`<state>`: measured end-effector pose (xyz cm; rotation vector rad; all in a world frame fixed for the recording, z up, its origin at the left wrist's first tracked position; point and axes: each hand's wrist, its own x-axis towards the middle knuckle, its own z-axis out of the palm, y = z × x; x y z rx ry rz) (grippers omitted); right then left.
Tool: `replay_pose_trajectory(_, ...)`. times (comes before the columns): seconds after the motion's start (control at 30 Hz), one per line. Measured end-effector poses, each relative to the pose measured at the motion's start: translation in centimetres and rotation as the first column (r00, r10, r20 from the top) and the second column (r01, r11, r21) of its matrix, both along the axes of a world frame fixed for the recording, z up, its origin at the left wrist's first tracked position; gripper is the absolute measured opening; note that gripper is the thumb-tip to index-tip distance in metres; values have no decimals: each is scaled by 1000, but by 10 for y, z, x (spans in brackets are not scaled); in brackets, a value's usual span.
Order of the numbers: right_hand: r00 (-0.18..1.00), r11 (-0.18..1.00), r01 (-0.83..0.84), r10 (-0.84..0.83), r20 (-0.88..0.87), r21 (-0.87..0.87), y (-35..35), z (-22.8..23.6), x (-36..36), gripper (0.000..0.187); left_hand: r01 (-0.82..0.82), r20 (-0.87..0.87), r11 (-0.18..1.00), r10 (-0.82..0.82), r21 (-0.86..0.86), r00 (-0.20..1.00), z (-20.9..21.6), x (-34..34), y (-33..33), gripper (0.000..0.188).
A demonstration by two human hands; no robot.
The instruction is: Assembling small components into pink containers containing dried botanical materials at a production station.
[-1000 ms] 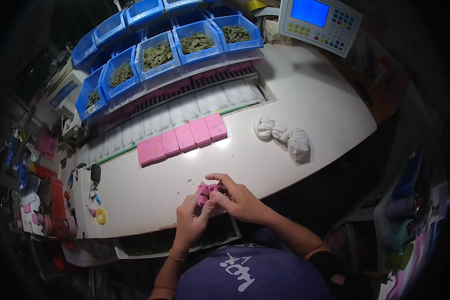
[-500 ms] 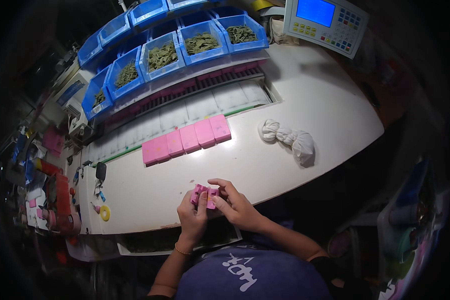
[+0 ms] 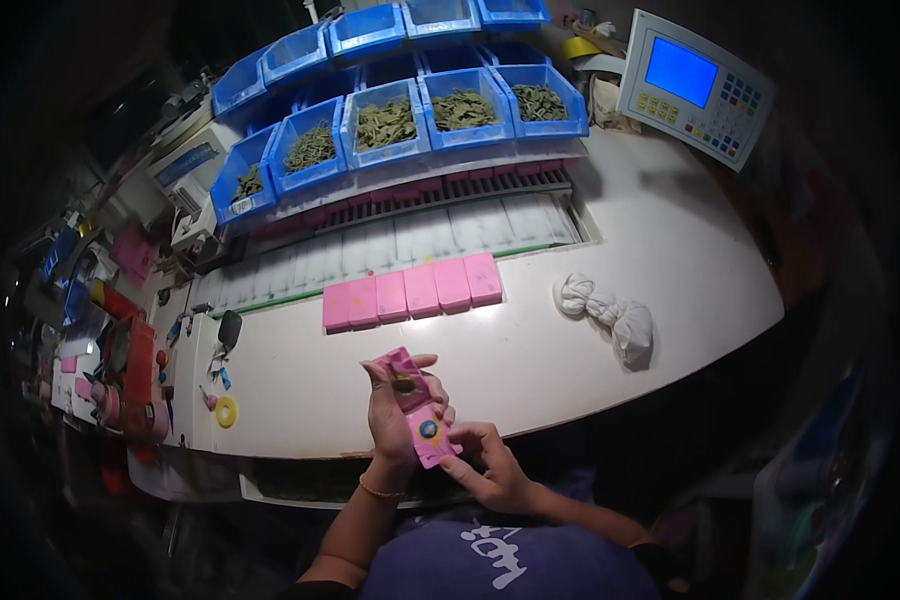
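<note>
A pink rubber mould (image 3: 407,377) is spread into two halves in front of my body, above the near edge of the bench. Its upper half shows a dark oval hollow; a small round blue piece (image 3: 429,429) sits in the lower half. Cupped along the mould's left side and behind it, my left hand (image 3: 390,425) grips it with the thumb near its top. My right hand (image 3: 492,475) pinches the lower corner between thumb and fingers. Beyond them, several closed pink moulds (image 3: 420,291) lie side by side in a row.
Blue bins (image 3: 387,118) of green pieces stand at the back above a slotted rack (image 3: 450,192). A knotted white cloth bundle (image 3: 606,312) lies on the right of the white bench (image 3: 540,370). At far right is a control panel (image 3: 697,88); a yellow tape roll (image 3: 226,412) lies left.
The mould has gone from folded between my hands to laid open, showing the round blue piece. My right hand has moved down to its lower corner. The whole view has shifted slightly.
</note>
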<state>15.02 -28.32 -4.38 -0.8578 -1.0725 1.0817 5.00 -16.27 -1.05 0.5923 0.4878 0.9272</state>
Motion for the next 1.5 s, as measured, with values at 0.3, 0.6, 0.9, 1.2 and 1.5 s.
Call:
replay_pose_trajectory(0.3, 602, 869, 190, -470, 645, 457, 60, 65, 47, 35, -43, -406, 967, 146, 253, 902, 20, 8, -17, 70)
replay_pose_trajectory(0.6, 303, 815, 79, -568, 765, 574, 58, 70, 56, 37, -18, -487, 959, 160, 282, 858, 14, 6, -22, 67)
replay_pose_trajectory(0.9, 664, 938, 48, -287, 691, 343, 57, 62, 55, 30, 7, -521, 894, 255, 449, 814, 3, 3, -22, 64)
replay_pose_trajectory(1.2, 733, 970, 100, -222, 643, 221, 53, 68, 57, 25, 18, -514, 923, 198, 385, 835, 10, 8, -24, 64)
replay_pose_trajectory(1.5, 773, 980, 13, -136, 620, 199, 53, 62, 67, 18, 69, -544, 927, 155, 368, 824, 7, 7, -24, 64)
